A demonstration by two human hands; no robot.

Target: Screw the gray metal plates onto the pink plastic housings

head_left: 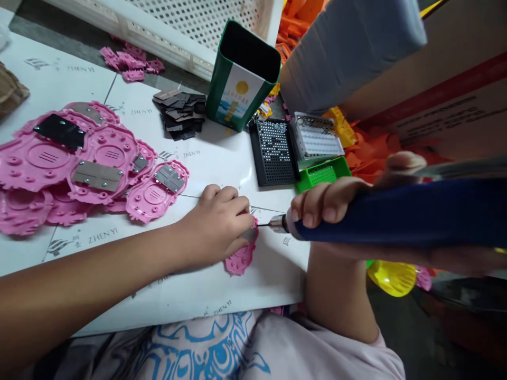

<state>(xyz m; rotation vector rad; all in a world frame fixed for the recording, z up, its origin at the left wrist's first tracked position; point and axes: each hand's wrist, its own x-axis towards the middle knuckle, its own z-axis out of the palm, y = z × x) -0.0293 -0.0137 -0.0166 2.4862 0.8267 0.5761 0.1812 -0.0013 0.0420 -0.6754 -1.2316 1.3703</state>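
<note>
In my right hand (328, 203) is a blue electric screwdriver (396, 214), fingers wrapped round its body. The bit points left and reaches a small plate at the edge of a pink plastic shell (240, 258). My left hand (222, 224) presses that shell against the white table, its curled fingers hiding most of it. Left of this hand, a heap of pink shells (106, 150) lies spread out, several with black or grey plates (169, 177) screwed on. Beyond the hands, a black perforated tray (274, 153) holds small screws.
A green tin (243, 79) stands beside a pile of dark plates (180, 113). Behind lies a white plastic basket (190, 31), with small pink parts (129, 60) near it. A green tray (327, 171), a clear box (317, 137), orange parts (372, 148) and a cardboard box (447, 89) stand right.
</note>
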